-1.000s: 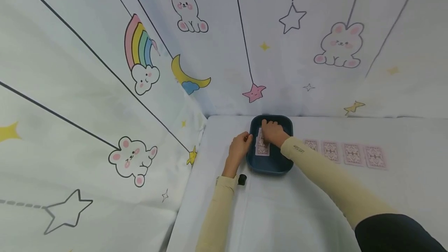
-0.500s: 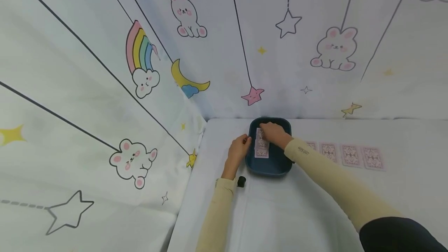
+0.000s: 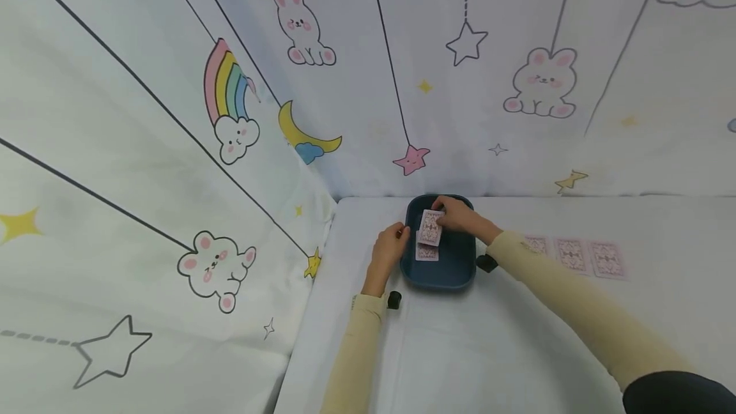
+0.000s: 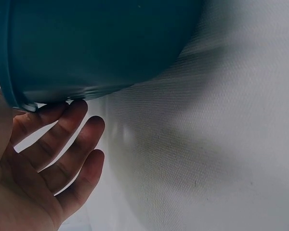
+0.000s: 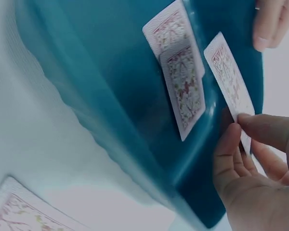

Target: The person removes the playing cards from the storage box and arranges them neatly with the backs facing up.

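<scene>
My left hand (image 3: 388,249) holds the left rim of a dark teal plastic basin (image 3: 438,278), its fingers (image 4: 89,132) bent against the outside wall in the left wrist view. Inside the basin's far half, my right hand (image 3: 460,216) pinches a playing card (image 3: 430,227) between thumb and fingers. In the right wrist view this held card (image 5: 229,77) stands tilted, its red-patterned back showing. Two more playing cards lie overlapped in the basin, the upper card (image 5: 185,86) partly covering the lower card (image 5: 168,29). The head view shows a lying card (image 3: 427,252) under the held one.
Right of the basin a row of face-down cards (image 3: 572,255) lies on the white-covered table (image 3: 460,350), partly behind the right sleeve (image 3: 552,286). White cloth with cartoon prints (image 3: 299,24) hangs behind and to the left.
My right hand has drawn back to the right from above the cards, and the card it pinches now shows more fully, tilted over the lying one. My left hand stays at the rim.
</scene>
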### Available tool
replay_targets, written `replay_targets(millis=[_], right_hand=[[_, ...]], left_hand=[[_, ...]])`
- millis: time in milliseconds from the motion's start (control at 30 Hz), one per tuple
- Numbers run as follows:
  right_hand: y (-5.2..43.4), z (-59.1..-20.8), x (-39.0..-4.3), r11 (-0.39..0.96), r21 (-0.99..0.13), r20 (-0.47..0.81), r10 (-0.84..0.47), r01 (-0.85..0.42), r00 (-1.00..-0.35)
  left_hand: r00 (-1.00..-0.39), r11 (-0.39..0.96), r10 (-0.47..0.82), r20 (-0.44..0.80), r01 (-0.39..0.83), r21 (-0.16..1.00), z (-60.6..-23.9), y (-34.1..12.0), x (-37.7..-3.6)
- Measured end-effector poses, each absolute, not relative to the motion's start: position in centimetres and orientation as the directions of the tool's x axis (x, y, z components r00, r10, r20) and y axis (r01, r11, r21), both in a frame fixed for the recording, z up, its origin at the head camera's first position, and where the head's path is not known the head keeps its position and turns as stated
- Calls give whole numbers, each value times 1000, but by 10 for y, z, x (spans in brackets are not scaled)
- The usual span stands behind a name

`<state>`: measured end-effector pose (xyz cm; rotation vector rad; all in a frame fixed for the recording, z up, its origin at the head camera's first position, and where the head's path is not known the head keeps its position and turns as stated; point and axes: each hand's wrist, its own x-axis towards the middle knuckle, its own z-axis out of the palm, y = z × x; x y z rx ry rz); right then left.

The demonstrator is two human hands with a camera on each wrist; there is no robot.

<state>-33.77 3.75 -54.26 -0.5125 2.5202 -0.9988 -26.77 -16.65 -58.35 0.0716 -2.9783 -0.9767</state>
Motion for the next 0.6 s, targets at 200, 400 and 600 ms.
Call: replay_targets(millis=[200,400,600], right_hand=[[58,-533,-330,571,-811,-196,-471,-128,-860],[73,-524,-324,541,-839,-231,-452,-59,-862],[87,-524,-321,525,-850,-223,-443,-49,-868]], left_hand=[[-998,803,-57,-20,-57,593,-583,-167,-268],[-998,803,-59,-34,-68,592,-584,-166,-269],[-998,798,-52,-30,-59,599,-584,-166,-268]])
